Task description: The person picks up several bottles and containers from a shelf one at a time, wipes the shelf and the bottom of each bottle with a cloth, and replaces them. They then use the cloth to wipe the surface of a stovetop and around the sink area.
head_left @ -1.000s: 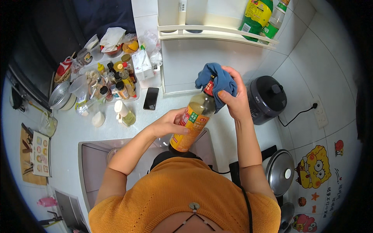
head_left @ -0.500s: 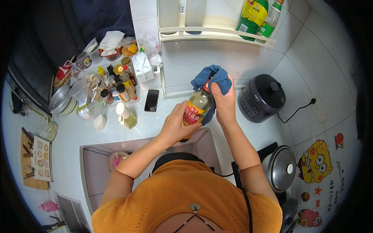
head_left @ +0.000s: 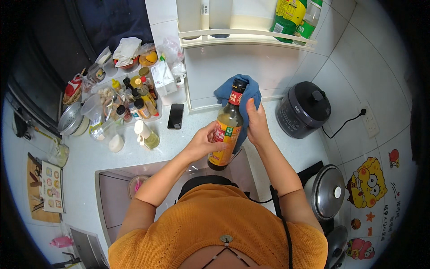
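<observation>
A glass sauce bottle (head_left: 226,130) with a red and yellow label and a dark cap is held up over the sink's far edge, tilted slightly to the right at its top. My left hand (head_left: 201,142) grips its lower body, thumb across the label. Behind the bottle's neck and right side drapes a blue cloth (head_left: 253,96). My right hand (head_left: 258,123) is closed on this cloth, thumb up, beside the bottle's shoulder; its fingers are partly hidden behind the cloth.
Below is the sink (head_left: 107,201), with a round container (head_left: 136,184) inside. A pump bottle (head_left: 147,134), a phone (head_left: 175,116) and a tray of condiment bottles (head_left: 139,101) stand left. At right are a dark electric cooker (head_left: 303,110) and a lidded pot (head_left: 329,193).
The bottle has turned about its length, showing another side of the label. My right hand and the cloth have slid down from the cap, which now shows uncovered.
</observation>
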Demonstrator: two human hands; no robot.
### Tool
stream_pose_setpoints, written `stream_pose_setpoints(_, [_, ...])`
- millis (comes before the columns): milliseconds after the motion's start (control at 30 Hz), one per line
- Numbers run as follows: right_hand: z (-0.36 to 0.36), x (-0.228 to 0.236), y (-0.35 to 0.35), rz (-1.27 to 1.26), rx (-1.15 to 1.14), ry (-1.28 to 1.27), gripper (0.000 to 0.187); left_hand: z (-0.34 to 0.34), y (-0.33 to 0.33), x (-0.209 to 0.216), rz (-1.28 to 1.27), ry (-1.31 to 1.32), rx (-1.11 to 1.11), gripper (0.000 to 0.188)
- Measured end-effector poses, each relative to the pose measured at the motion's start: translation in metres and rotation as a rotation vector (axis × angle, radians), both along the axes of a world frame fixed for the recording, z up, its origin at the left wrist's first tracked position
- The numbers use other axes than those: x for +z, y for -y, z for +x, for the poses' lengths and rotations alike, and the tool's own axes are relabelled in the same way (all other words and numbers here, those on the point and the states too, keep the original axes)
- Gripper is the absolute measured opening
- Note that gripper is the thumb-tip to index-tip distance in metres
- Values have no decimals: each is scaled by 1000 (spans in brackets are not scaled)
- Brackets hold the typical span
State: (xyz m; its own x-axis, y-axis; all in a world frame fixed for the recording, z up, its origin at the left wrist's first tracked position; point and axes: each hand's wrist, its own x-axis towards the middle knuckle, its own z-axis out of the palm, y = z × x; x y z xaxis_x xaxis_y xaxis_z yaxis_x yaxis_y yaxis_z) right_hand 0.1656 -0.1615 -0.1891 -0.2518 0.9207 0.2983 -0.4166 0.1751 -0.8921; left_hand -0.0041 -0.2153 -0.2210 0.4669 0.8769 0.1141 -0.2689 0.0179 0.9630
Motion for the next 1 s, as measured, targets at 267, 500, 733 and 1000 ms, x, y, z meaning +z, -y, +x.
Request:
stream_pose_setpoints(267, [-8,6,13,260,-144,138,66,9,1,-3,48,50,157,63])
stream_pose_setpoints(500, [-5,-18,34,383,-120,436,55,-5,-11,9,88,191,248,54])
stream_pose_setpoints(733, [16,6,22,-28,48,-49,42,-2,-9,16,483,-364,544,69])
stream_pose_setpoints(1000, [4,13,17,82,-159,-8,47,24,1,8,768,-743,798,73])
